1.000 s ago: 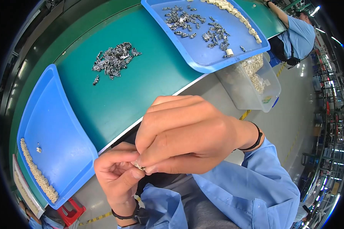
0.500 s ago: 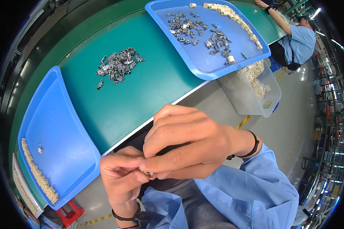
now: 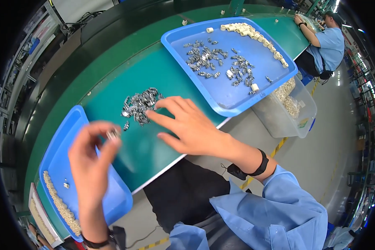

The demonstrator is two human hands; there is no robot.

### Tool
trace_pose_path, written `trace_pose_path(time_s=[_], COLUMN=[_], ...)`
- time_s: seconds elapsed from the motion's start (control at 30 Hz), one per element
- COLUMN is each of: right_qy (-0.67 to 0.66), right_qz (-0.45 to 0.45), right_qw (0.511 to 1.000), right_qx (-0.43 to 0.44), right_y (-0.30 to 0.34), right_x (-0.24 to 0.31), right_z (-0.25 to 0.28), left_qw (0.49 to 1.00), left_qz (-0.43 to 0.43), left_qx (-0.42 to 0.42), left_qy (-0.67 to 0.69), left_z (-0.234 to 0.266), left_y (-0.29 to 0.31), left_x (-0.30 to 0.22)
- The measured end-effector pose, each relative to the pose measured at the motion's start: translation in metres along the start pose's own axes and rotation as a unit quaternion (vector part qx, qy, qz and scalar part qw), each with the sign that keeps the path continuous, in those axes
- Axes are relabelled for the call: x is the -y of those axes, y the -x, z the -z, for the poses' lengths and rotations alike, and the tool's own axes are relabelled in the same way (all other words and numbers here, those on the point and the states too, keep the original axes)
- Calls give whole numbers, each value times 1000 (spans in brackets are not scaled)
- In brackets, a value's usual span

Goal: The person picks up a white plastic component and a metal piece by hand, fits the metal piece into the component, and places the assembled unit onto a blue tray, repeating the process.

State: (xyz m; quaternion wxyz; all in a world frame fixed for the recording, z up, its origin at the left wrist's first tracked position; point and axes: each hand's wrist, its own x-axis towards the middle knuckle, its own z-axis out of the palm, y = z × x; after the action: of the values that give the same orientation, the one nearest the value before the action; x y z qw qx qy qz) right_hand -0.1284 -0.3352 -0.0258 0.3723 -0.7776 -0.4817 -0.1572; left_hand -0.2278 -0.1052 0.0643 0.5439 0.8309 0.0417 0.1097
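My left hand is raised over the left blue tray, pinching a small whitish part with a metallic look between thumb and fingertips; it is blurred. My right hand stretches over the green table with its fingers apart. Its fingertips are at the near right side of a heap of small silvery metal parts. One loose metal part lies just off the heap. Along the left tray's outer side runs a dense row of small cream pieces, with a single small piece beside it.
A larger blue tray at the back right holds scattered metal parts and a curved row of cream cylinders. Below it stands a clear plastic bin with bagged cream pieces. Another person works at the far right.
My hands, together near my body before, have parted. The left went to the left tray with the small part; the right reached out to the metal heap and opened. The whole view has shifted.
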Motion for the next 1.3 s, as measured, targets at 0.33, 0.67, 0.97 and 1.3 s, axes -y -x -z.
trace_pose_path(time_s=[0.33,0.67,0.97,1.3], right_qy=[84,51,21,-100], right_qz=[-71,-131,-103,-141], right_qw=[994,989,994,985], right_qx=[30,34,-10,-12], right_y=[-3,-6,-8,1], right_x=[-26,-24,-28,-18], right_z=[-16,-11,-4,-8], left_qw=[985,979,956,917], left_qz=[-86,-93,-199,166], left_qx=[10,61,-39,-88], left_qy=[-152,-173,-211,-352], left_z=[-31,-86,7,255], left_y=[-281,-351,-261,16], left_x=[84,133,56,27])
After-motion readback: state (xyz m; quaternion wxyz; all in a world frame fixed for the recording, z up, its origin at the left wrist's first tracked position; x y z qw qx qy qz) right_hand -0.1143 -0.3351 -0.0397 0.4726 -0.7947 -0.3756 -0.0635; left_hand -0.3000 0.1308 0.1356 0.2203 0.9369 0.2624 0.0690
